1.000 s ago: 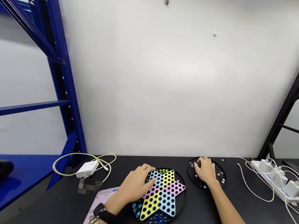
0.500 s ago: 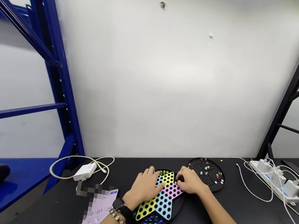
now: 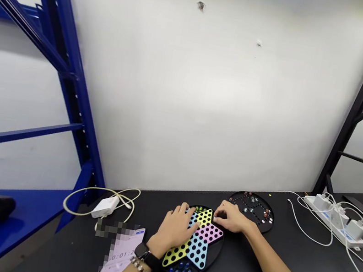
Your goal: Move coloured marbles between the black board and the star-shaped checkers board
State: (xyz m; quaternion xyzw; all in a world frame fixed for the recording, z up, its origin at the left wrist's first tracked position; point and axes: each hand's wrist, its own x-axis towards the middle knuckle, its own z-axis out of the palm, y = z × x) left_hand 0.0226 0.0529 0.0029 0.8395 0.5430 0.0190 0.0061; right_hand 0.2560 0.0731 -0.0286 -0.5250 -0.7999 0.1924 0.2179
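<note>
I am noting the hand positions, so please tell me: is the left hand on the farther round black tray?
No, the left hand is on the nearer star board, apart from the farther round black tray.

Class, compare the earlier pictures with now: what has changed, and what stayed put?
The right hand left the round black tray of clear and reddish marbles, moving left to the round black board with a multicoloured star; whether it grips anything is unclear. The left hand shifted right across this board, which turned slightly clockwise. The white power strip and white block charger stayed put.
</note>
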